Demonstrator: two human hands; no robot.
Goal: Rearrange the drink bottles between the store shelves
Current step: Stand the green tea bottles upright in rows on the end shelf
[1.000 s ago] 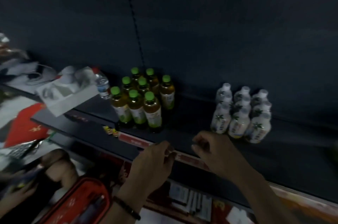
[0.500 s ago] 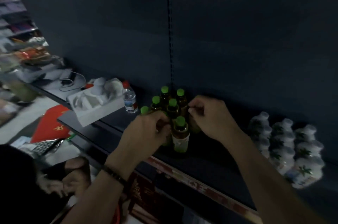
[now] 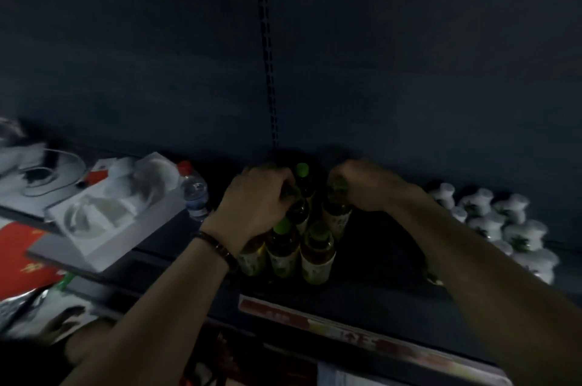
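Several green-capped tea bottles [image 3: 316, 253] stand clustered on the dark shelf [image 3: 393, 297]. My left hand [image 3: 256, 206] is curled over the tops of bottles on the cluster's left side, gripping one by its neck. My right hand [image 3: 367, 185] grips the green cap and neck of a bottle [image 3: 337, 215] on the cluster's right side. One green cap [image 3: 301, 169] shows between the two hands. A group of white bottles [image 3: 504, 228] with green print stands further right on the same shelf.
A clear water bottle with a red cap [image 3: 193, 192] stands left of the tea bottles, beside a white moulded packaging tray [image 3: 107, 212]. A price strip [image 3: 330, 327] runs along the shelf's front edge. Red packaging [image 3: 19, 256] lies lower left.
Both hands rose from the shelf's front edge to the green-capped bottles and closed on their necks. The view shifted, so the bottles now sit in the middle.
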